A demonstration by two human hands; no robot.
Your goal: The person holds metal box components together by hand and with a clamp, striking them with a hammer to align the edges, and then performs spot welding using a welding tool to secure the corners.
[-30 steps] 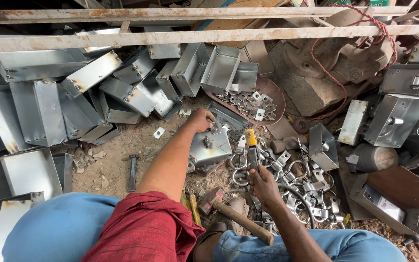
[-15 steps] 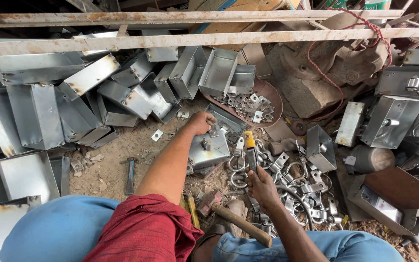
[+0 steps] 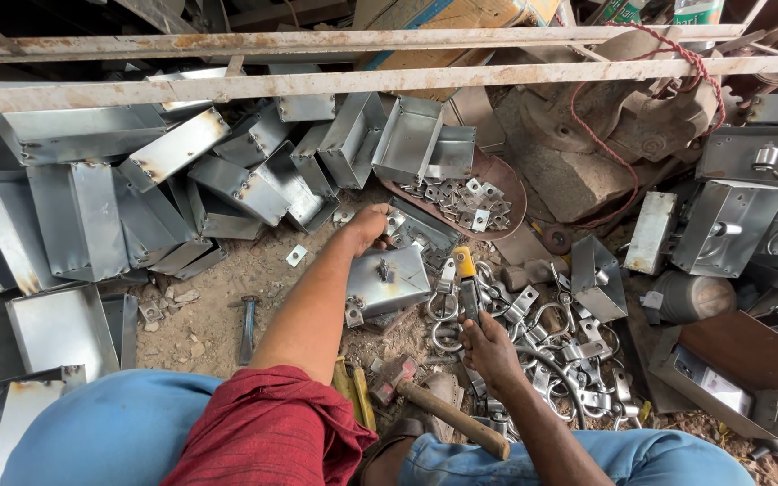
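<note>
Two hands engaged: left hand gripping far edge of metal box, right hand closed around yellow-handled screwdriver; keep box pinned flat, tool steady.

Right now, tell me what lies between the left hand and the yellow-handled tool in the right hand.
In the head view, the shiny galvanised metal box lies between the left hand and the yellow-handled tool.

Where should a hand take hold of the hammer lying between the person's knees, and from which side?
Probably grip the hammer by its wooden handle near the free end, coming from above. The handle lies flat and bare, slanting toward the right knee, while the head sits among scrap near the yellow tools.
</note>
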